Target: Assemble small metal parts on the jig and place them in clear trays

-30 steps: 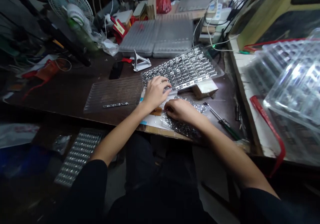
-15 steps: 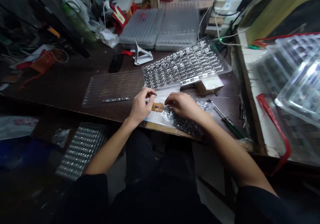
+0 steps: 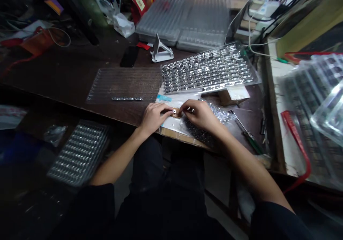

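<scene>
A small shiny metal part (image 3: 174, 111) sits at the fingertips of my left hand (image 3: 155, 117), which is closed in a pinch on it over a small brown block (image 3: 177, 116). My right hand (image 3: 198, 114) is closed too, its fingertips at the block's right side; what they hold is too small to make out. Under the block lies a white sheet (image 3: 174, 127) with blue tape (image 3: 164, 98). Beneath and beside my right hand is a clear plastic bag (image 3: 218, 114) of tiny dark metal pieces.
Behind my hands, a clear tray (image 3: 209, 68) full of metal parts leans on a small box (image 3: 234, 95). Left of it lies a ridged clear tray (image 3: 123, 84) with one row of parts. A green-handled screwdriver (image 3: 252, 141), white stand (image 3: 161, 52) and phone (image 3: 129, 57) lie around.
My left hand has moved right and down, bringing the metal part over the brown block. My right hand has come in close to the block. The camera view has shifted.
</scene>
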Demonstrator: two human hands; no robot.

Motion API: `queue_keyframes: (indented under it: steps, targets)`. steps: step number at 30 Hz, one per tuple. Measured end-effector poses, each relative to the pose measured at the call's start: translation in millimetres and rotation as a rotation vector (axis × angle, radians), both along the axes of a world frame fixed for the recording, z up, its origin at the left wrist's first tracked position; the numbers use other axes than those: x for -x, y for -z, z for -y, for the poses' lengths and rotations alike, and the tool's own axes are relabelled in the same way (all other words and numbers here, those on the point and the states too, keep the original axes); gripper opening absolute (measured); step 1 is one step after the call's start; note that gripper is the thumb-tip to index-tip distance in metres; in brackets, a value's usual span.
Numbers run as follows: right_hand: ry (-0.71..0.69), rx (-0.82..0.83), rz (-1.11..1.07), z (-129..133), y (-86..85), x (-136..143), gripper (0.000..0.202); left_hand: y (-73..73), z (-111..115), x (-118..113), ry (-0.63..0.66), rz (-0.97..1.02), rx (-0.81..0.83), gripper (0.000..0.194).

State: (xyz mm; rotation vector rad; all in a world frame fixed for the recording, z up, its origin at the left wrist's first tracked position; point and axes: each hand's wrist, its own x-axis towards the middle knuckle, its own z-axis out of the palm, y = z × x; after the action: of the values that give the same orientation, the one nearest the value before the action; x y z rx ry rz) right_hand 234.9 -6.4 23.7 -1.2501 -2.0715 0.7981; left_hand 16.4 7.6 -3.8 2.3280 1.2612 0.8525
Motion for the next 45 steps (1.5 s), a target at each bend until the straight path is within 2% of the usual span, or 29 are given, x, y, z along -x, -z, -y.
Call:
queue_keyframes:
  steps: [6, 9, 12, 16, 18, 20, 23, 27, 30, 33, 40, 45]
  targets:
    - [0.046, -0.053, 0.074, -2, 9.4, 13, 0.023, 2.8, 0, 1, 0.044, 0.018, 0.000, 0.004]
    - [0.052, -0.090, 0.091, -5, 15.9, 18, 0.019, 3.2, 0, 4, -0.053, 0.117, 0.009, 0.004]
    - [-0.045, -0.096, 0.070, -5, 18.8, 21, 0.015, 4.3, 4, 10, -0.165, 0.092, -0.010, 0.003]
    - [-0.175, -0.252, 0.290, 1, 16.5, 27, 0.016, 6.7, 13, 17, -0.104, -0.088, -0.002, 0.012]
    - [-0.207, -0.300, 0.408, 4, 14.3, 30, 0.021, 6.9, 15, 19, -0.102, -0.095, 0.007, 0.014]
    - [-0.223, -0.269, 0.430, 4, 11.4, 29, 0.023, 5.6, 15, 17, -0.136, -0.065, 0.011, 0.012]
    - [-0.134, -0.172, 0.417, 3, 4.6, 20, 0.023, 0.5, 13, 9, -0.185, 0.023, -0.001, 0.010]
    - [0.052, -0.070, 0.559, 2, -6.7, 1, 0.021, -6.6, 11, -11, -0.116, 0.116, -0.025, 0.008]
    - [0.069, 0.029, 0.637, 4, -11.0, -4, 0.020, -5.4, 10, -22, -0.063, 0.105, -0.005, 0.008]
    - [0.053, 0.050, 0.652, 5, -10.7, -2, 0.022, 0.1, 8, -26, -0.050, 0.088, 0.016, 0.006]
    - [0.097, -0.043, 0.410, 3, -4.7, -8, 0.030, 5.6, 5, -26, -0.050, 0.029, 0.017, 0.006]
    - [0.190, -0.064, 0.277, -1, 1.8, -13, 0.019, 6.4, 5, -27, -0.043, 0.036, 0.013, 0.007]
